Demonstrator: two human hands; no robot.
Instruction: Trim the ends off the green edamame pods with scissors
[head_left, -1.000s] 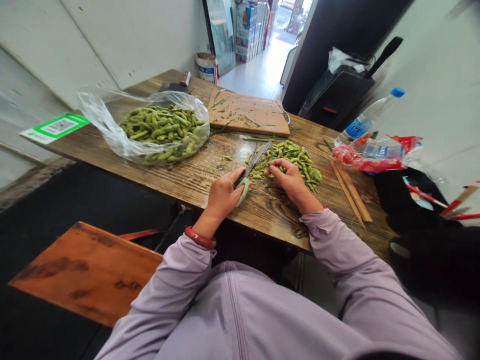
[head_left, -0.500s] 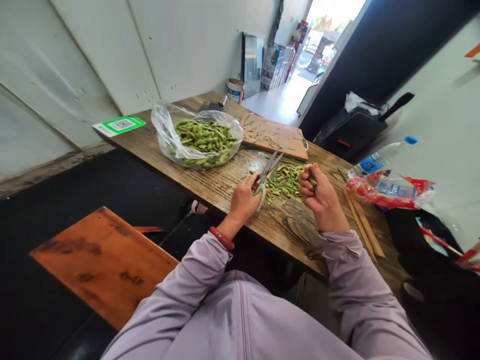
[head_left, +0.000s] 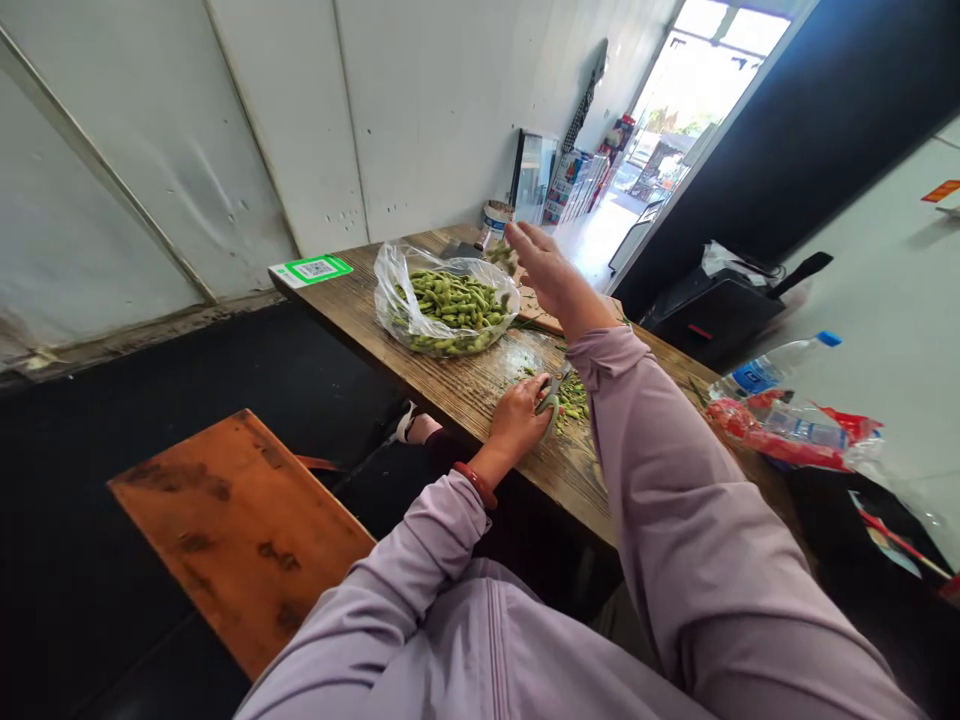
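Observation:
My left hand (head_left: 519, 417) rests on the wooden table (head_left: 450, 385) with its fingers closed round green-handled scissors (head_left: 553, 392). Beside it lies a loose pile of green bean pods (head_left: 574, 398), mostly hidden by my right sleeve. My right hand (head_left: 546, 268) is stretched out over a clear plastic bag of pods (head_left: 448, 298), fingers spread. A few pods (head_left: 504, 256) are in the air just below its fingertips, above the bag.
A wooden cutting board (head_left: 541, 318) lies beyond the bag. A green-framed card (head_left: 310, 269) sits at the table's far left corner. A water bottle (head_left: 766, 371) and red plastic wrapper (head_left: 787, 428) lie at right. An orange wooden bench (head_left: 240, 530) stands at lower left.
My right hand left the loose pile with pods, swung up and left over the bag, and opened. The left hand stayed on the scissors. The camera turned left and upward.

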